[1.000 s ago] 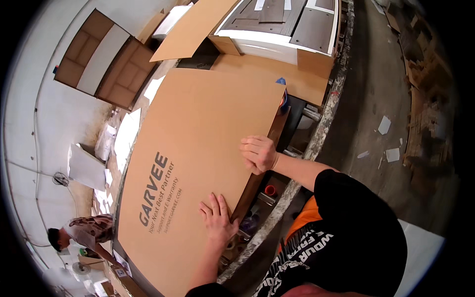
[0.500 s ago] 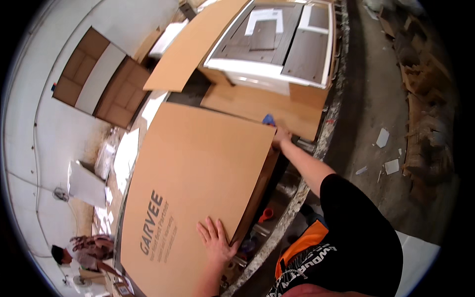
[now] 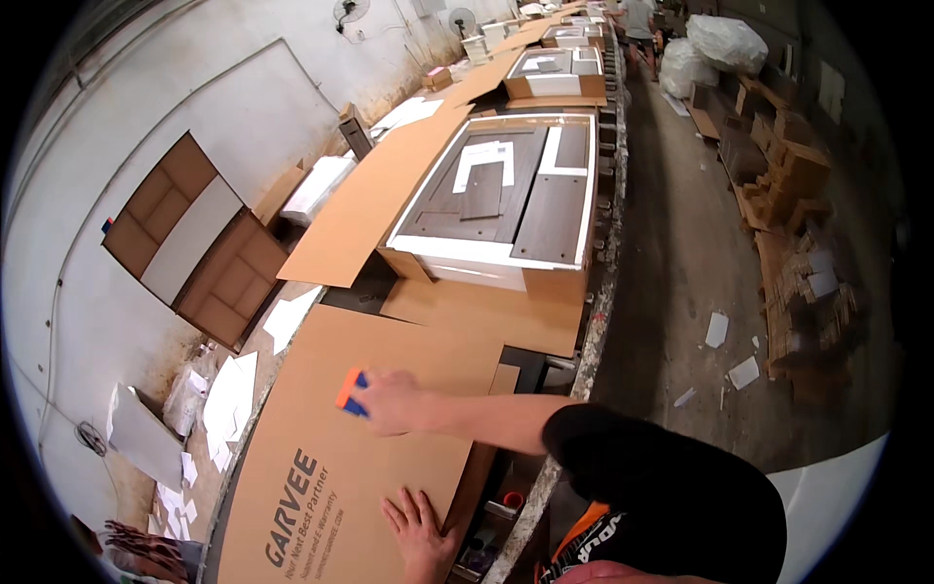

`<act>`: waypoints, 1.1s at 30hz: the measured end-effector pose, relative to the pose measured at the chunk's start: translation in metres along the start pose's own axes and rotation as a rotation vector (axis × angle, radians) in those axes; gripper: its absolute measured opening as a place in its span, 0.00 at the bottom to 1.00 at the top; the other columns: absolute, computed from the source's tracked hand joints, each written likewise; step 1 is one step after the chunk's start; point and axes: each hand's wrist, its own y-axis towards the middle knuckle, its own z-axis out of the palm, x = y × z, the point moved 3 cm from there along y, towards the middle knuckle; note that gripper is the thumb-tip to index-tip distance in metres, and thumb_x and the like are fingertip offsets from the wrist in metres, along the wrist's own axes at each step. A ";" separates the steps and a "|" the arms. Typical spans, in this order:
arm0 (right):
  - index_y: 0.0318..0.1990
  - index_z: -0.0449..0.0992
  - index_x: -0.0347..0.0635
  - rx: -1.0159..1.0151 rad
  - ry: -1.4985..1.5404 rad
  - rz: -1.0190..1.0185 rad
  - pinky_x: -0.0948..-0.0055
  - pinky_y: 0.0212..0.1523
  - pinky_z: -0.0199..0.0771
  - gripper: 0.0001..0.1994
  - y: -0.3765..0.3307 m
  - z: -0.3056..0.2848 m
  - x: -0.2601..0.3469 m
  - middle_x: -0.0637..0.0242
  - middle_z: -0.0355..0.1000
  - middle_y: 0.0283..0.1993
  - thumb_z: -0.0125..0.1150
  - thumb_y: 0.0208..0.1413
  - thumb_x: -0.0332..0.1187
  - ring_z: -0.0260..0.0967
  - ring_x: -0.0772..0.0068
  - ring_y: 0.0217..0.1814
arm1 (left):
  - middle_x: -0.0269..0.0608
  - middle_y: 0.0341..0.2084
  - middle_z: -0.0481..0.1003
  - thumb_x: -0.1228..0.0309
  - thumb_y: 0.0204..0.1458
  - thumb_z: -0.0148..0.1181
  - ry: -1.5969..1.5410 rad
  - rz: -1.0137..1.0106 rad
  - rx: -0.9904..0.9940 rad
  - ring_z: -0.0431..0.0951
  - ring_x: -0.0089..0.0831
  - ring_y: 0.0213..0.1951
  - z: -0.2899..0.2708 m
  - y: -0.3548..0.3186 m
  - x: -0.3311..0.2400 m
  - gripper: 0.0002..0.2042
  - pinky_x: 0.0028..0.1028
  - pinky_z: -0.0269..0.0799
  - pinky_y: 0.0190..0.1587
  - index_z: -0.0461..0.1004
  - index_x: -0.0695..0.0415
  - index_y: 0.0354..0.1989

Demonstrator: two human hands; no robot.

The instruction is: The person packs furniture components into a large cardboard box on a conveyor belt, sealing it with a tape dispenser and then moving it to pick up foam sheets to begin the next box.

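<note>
A large flat brown cardboard box (image 3: 389, 341) with dark printing lies lengthwise in front of me, its top flaps lying flat. My left hand (image 3: 420, 533) rests on its near right part, palm down with the fingers spread. Over the middle of the box top, my right hand (image 3: 394, 401) is closed around a small blue and orange hand tool (image 3: 352, 392). The fingers hide most of that tool, so its exact kind does not show. Whether it touches the cardboard I cannot tell.
Beyond it, an open carton holds dark wood-look panels (image 3: 550, 219) in white foam, with more such cartons down the line. A worn metal rail (image 3: 603, 311) runs along the right. Cardboard scraps (image 3: 793, 195) line the aisle. A person (image 3: 146, 550) is at lower left.
My right hand has moved with the tool from the box's far right corner leftward and nearer, over its top. My left hand stays flat on the box. The view has tilted up.
</note>
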 end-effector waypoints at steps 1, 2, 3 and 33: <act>0.39 0.81 0.50 0.281 -0.008 -0.075 0.59 0.38 0.77 0.14 0.016 0.022 0.013 0.55 0.77 0.38 0.61 0.43 0.39 0.77 0.59 0.39 | 0.66 0.68 0.48 0.49 0.40 0.64 -0.073 -0.008 -0.046 0.38 0.77 0.67 -0.007 -0.002 -0.005 0.48 0.63 0.35 0.68 0.54 0.65 0.67; 0.33 0.82 0.47 0.567 -0.016 -0.162 0.59 0.35 0.77 0.11 0.022 0.046 0.022 0.56 0.78 0.30 0.62 0.41 0.38 0.77 0.58 0.35 | 0.65 0.66 0.53 0.50 0.44 0.63 -0.145 -0.032 -0.093 0.42 0.78 0.66 -0.014 -0.008 -0.009 0.44 0.64 0.38 0.67 0.56 0.65 0.66; 0.29 0.82 0.46 0.506 -0.062 -0.299 0.59 0.32 0.77 0.10 0.008 0.066 0.024 0.58 0.77 0.25 0.62 0.38 0.38 0.77 0.56 0.31 | 0.65 0.66 0.53 0.50 0.44 0.63 -0.153 -0.052 -0.104 0.42 0.78 0.66 -0.020 -0.011 -0.013 0.44 0.64 0.38 0.67 0.56 0.65 0.66; 0.44 0.80 0.48 0.101 -0.052 -0.199 0.55 0.40 0.77 0.19 -0.136 0.040 0.238 0.53 0.76 0.39 0.61 0.45 0.43 0.76 0.51 0.39 | 0.62 0.70 0.45 0.50 0.41 0.68 0.076 -0.127 0.047 0.41 0.69 0.69 0.020 -0.207 0.103 0.53 0.60 0.36 0.69 0.45 0.68 0.69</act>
